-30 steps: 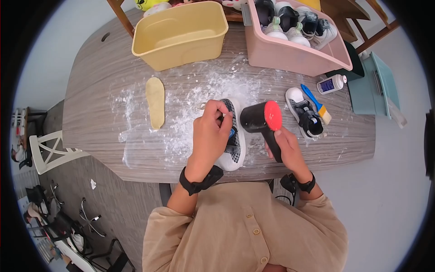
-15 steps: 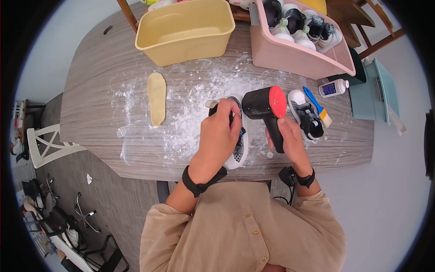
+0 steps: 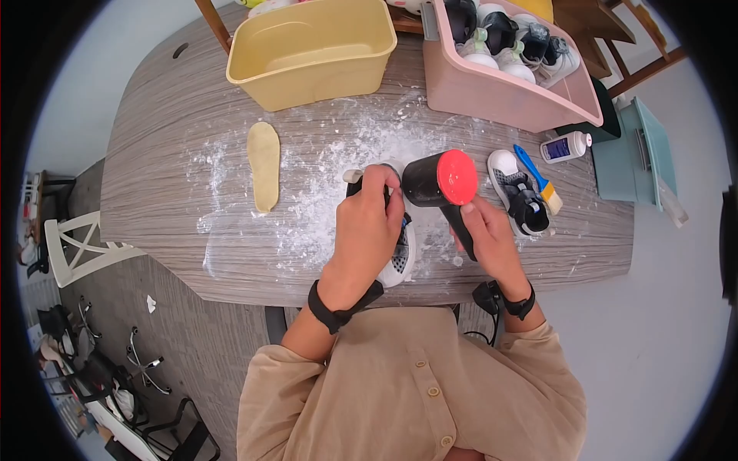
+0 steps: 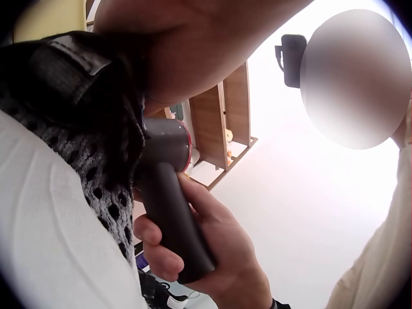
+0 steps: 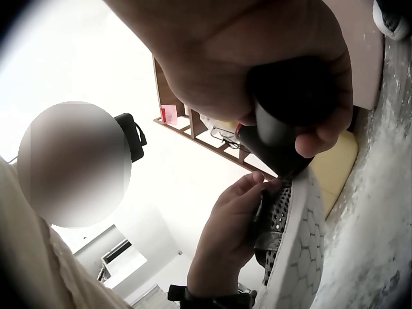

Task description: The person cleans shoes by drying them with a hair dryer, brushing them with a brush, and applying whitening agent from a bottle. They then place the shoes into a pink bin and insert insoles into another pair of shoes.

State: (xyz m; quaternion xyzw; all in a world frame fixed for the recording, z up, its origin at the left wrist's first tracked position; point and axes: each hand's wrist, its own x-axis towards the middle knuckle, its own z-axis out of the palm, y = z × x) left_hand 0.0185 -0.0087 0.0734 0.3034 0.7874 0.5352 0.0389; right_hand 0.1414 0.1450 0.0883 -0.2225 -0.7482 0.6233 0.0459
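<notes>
My left hand (image 3: 367,230) grips a sneaker (image 3: 400,265) by its upper, around the foot opening. The sneaker has dotted grey mesh, black parts and a white sole; much of it is hidden under that hand. In the left wrist view its mesh side (image 4: 103,180) shows close up. My right hand (image 3: 493,234) holds a black hair dryer (image 3: 423,182) with a red rear cap by its handle (image 4: 174,219). The dryer's barrel points left, its nozzle right at the sneaker's far end. In the right wrist view the left hand (image 5: 225,232) holds the sneaker's upper beside the dryer.
White powder (image 3: 307,230) is spread over the table. A beige insole (image 3: 264,167) lies to the left. On the right are a second sneaker (image 3: 503,163), a blue-handled brush (image 3: 538,177) and a white bottle (image 3: 565,147). A yellow bin (image 3: 307,88) and a pink bin of shoes (image 3: 500,107) stand behind.
The hair dryer has moved farther from the body, then slightly left, so its nozzle overlaps the sneaker's far end. My left hand keeps its hold on the sneaker and has shifted slightly.
</notes>
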